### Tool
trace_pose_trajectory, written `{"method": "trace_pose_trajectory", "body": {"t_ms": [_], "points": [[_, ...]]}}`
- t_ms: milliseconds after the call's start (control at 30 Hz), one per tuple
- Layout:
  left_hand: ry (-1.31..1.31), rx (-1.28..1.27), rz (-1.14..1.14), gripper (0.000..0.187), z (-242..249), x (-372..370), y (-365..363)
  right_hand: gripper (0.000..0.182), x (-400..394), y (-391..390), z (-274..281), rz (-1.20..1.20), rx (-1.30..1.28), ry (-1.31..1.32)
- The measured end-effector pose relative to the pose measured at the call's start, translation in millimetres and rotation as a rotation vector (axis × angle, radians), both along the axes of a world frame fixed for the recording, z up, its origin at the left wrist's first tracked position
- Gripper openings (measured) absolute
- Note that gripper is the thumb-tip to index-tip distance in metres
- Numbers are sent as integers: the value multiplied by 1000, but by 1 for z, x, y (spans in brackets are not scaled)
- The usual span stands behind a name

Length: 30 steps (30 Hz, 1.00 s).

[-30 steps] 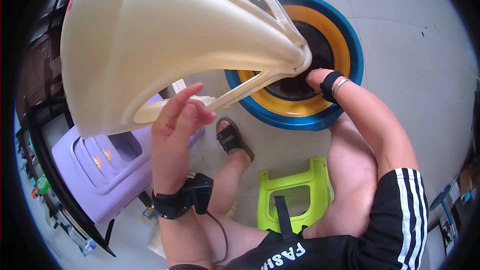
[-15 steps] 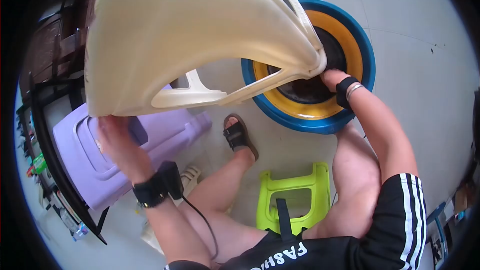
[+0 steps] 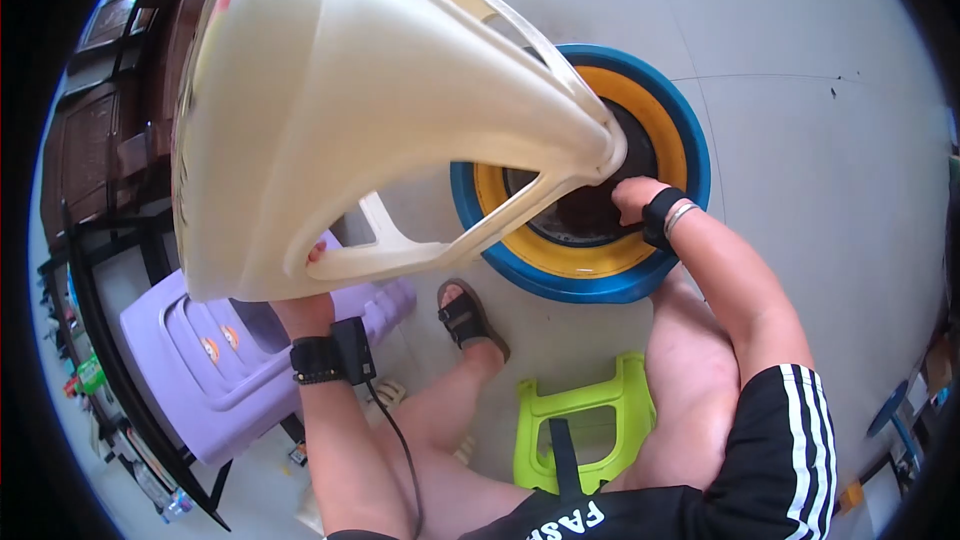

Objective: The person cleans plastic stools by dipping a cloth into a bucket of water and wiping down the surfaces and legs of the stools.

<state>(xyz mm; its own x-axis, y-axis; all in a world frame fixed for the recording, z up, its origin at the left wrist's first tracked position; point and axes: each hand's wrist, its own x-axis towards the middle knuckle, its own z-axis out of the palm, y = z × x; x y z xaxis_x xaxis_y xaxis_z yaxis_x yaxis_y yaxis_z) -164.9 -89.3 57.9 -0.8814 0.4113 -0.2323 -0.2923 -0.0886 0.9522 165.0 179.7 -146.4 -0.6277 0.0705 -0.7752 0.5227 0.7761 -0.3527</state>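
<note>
A large cream plastic stool (image 3: 400,100) is tilted on its side in front of me, its leg ends over the basin. My left hand (image 3: 305,312) grips its lower edge from beneath; fingertips show through the side opening, while the rest is partly hidden. My right hand (image 3: 638,200) is curled closed just below the stool's leg ends, over the dark contents of a blue-and-yellow basin (image 3: 690,115). Whatever those fingers hold, if anything, cannot be made out. A band with a cabled black box sits on my left wrist.
A purple plastic stool (image 3: 200,370) lies at the left beside a dark rack (image 3: 150,410). Between my legs stands a lime green stool (image 3: 540,405). My sandalled foot (image 3: 465,315) rests near the basin. Dark wooden furniture (image 3: 90,155) lines the far left.
My view has shifted, so the basin appears lower and further left. My left hand has shifted its hold, with fingertips now through the opening. My right hand has come away slightly from the leg ends.
</note>
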Motion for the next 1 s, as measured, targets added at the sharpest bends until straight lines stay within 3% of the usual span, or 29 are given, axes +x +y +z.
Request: {"method": "trace_pose_trajectory", "body": {"t_ms": [67, 167, 300, 333, 400, 500, 567, 667, 700, 800, 900, 1000], "points": [[-18, 81, -174, 24, 9, 6, 8, 26, -2, -3, -8, 60, -1, 6], [44, 49, -136, 23, 28, 12, 29, 20, 18, -12, -24, 57, 70, 161], [45, 32, 226, 18, 56, 45, 63, 22, 7, -1, -1, 25, 100, 99], [393, -205, 155, 16, 54, 44, 61, 23, 0, 1, 14, 14, 88, 71], [1074, -675, -4, 18, 44, 42, 52, 31, -2, 2, 50, -367, 47, 149], [1591, -1127, -223, 41, 75, 52, 70, 27, 4, 10, 85, -843, -59, 428], [1448, -1145, -179, 43, 68, 43, 84, 24, -14, 23, 102, -1042, -286, 463], [1429, -1160, -185, 45, 68, 39, 84, 19, -35, 13, 123, -1120, -65, 942], [1453, -1166, -205, 46, 70, 38, 83, 15, -36, 9, 119, -1186, -78, 961], [1448, -941, -224, 46, 69, 40, 90, 12, -40, 8, 133, -1142, 59, 1166], [1820, -1019, -498, 49, 84, 42, 86, 16, -49, 12, 163, -1073, 160, 1294], [2034, -1060, -427, 53, 81, 49, 98, 18, -68, 14, 152, -887, 295, 1339]]}}
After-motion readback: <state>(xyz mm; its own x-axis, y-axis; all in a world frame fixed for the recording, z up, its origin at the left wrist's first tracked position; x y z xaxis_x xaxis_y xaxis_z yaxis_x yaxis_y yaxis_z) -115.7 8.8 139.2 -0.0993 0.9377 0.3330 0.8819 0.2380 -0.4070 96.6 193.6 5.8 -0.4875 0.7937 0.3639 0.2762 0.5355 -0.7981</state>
